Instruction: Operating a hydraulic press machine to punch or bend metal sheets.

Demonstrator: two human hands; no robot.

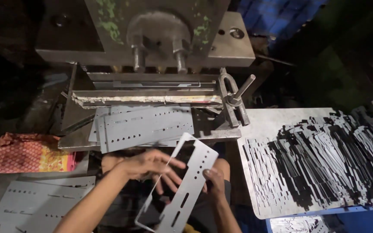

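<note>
I hold a punched grey metal plate (189, 185) tilted over my lap, with a large rectangular cut-out and rows of holes and slots. My right hand (214, 183) grips its right edge, thumb on top. My left hand (154, 166) rests against the thin left rim of the cut-out, fingers spread. Just beyond, a flat punched sheet (145, 125) lies on the bed of the press (152, 34).
A large spread of thin dark metal strips (324, 159) covers the metal table on the right. More punched sheets (39, 200) lie at lower left, beside a red patterned cloth (26, 153). A clamp with a threaded rod (234, 101) stands at the press's right end.
</note>
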